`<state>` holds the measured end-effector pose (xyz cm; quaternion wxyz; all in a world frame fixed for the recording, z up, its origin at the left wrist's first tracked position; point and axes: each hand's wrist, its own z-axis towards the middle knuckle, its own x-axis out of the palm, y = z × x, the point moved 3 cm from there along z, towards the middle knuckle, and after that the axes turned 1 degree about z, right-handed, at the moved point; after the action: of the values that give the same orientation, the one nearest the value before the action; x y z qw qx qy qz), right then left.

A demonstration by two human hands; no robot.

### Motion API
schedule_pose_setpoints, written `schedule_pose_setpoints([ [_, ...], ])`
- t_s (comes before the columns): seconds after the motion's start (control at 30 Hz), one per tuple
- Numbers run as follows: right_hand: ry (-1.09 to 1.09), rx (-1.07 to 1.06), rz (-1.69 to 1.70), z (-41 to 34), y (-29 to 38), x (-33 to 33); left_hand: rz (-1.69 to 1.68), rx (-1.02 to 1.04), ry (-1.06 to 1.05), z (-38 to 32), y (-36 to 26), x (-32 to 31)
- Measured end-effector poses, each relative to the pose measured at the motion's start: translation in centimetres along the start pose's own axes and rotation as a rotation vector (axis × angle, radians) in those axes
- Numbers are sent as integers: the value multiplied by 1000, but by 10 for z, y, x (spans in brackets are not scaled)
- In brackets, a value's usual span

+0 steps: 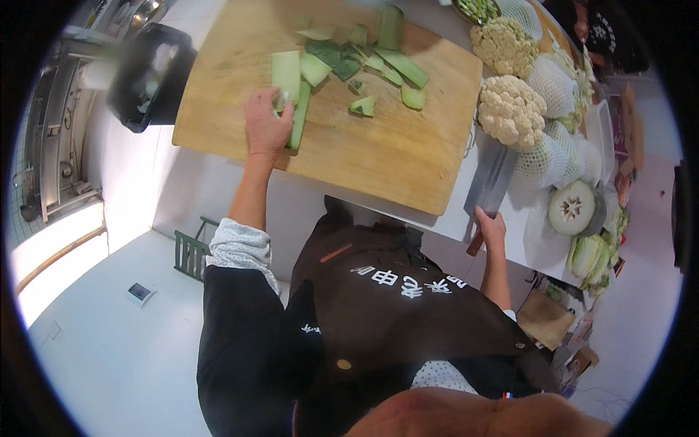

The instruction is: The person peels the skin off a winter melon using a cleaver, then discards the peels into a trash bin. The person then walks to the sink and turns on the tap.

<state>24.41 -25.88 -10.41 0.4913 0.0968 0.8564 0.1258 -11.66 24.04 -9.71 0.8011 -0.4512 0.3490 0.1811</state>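
My left hand [268, 121] grips the near end of a pale green vegetable slab [286, 71] on the left part of a wooden cutting board [382, 158]. A long green strip [298, 117] lies beside that hand. Off the board's right side, my right hand [491, 225] holds a cleaver [493, 173] by its wooden handle, the wide blade pointing away from me over the white table. Cut green pieces and peel [404, 66] lie scattered on the board's far half, with a small wedge [362, 106] nearer the middle.
Cauliflowers [512, 111], some in foam nets, line the table's right side, with a cut winter melon [572, 207] and Chinese cabbage [590, 257] nearer. A black lined bin [150, 76] stands left of the board. Another person's hand [581, 31] shows at the far right.
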Motion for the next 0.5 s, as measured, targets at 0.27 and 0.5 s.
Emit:
schedule_pose_setpoints([
  [0.27, -10, -74, -278, -13, 30, -16, -40, -89, -175, -27, 12, -63],
  [0.5, -293, -486, -340, -67, 92, -7, 239, -314, -338, -27, 111, -144],
])
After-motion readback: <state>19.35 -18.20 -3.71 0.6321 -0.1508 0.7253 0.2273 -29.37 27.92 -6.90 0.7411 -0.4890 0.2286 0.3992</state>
